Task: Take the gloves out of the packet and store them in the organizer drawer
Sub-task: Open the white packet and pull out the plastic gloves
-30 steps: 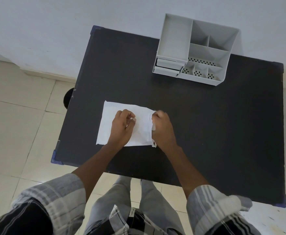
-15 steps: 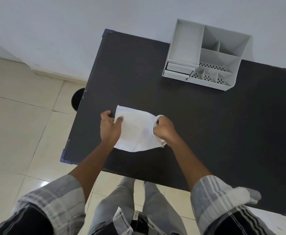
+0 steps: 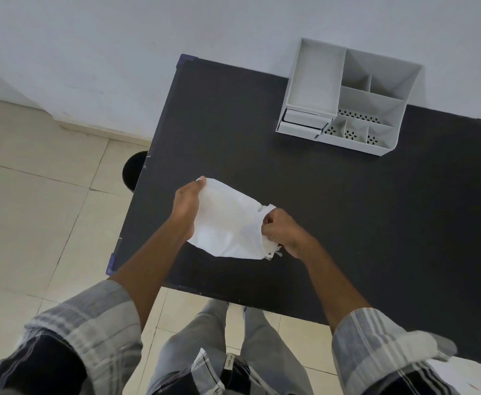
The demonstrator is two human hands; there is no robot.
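Observation:
A white packet (image 3: 228,223) is lifted off the black table (image 3: 347,209), tilted. My left hand (image 3: 186,206) grips its left end. My right hand (image 3: 283,233) is closed at the packet's open right end, where a bit of thin white material (image 3: 272,250) sticks out under my fingers; I cannot tell whether it is a glove or the packet's edge. The grey organizer (image 3: 347,95) stands at the table's far side, with its small drawer (image 3: 302,125) at the lower left front, slightly pulled out.
The table's near edge runs just in front of my legs, its left edge beside the tiled floor. A dark round object (image 3: 132,173) sits on the floor under the table's left edge. A white wall rises right behind the organizer.
The packet lay flat on the table under both hands; now it is raised and tilted. My left hand shifted to the packet's left end, my right hand stays at the opening.

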